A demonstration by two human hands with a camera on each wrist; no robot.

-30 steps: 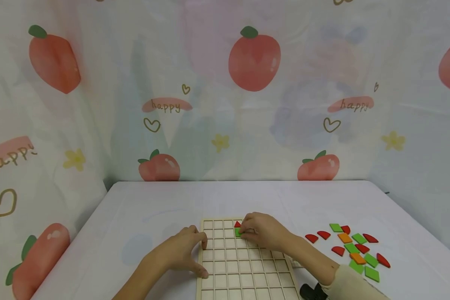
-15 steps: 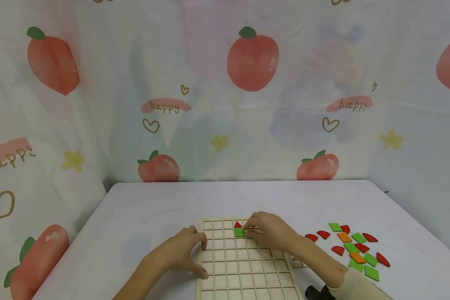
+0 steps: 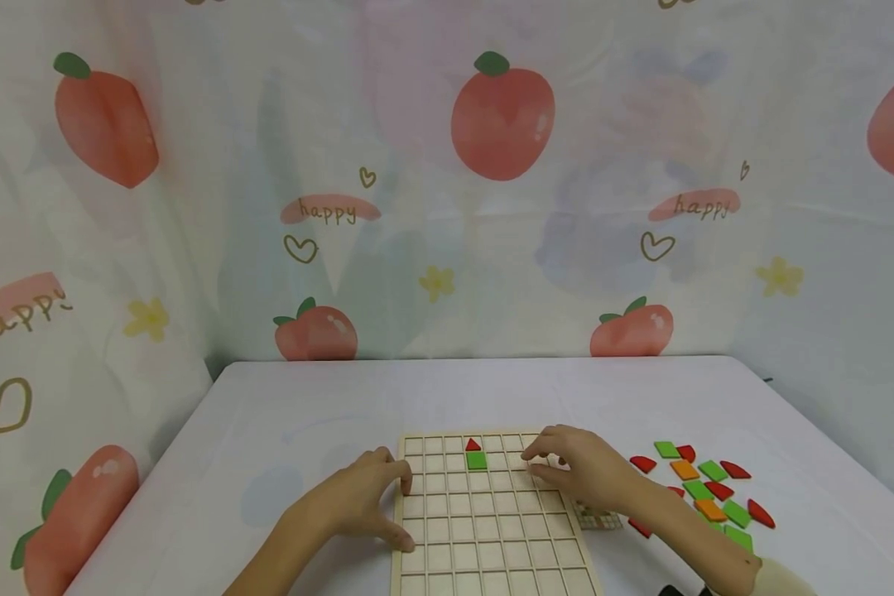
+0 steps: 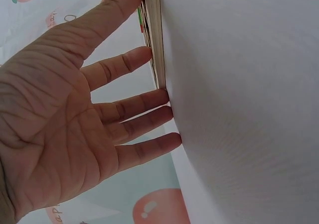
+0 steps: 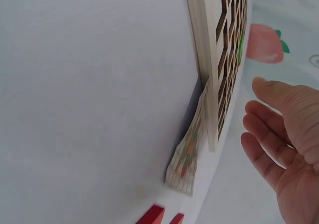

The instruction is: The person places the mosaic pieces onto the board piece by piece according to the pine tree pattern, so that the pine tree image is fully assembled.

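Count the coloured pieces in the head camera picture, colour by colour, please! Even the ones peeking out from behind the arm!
Red pieces: 8
Green pieces: 7
Orange pieces: 2
Total: 17 that show; the right arm may hide more.

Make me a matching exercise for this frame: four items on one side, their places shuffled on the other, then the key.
Items
1. Red triangle
2. Green square on the grid board
3. Left hand
4. Printed sheet

Places
A. Sticking out at the board's right side
B. In the board's top row
C. At the board's left edge
D. In the board's second row

Pairs: 1-B, 2-D, 3-C, 4-A
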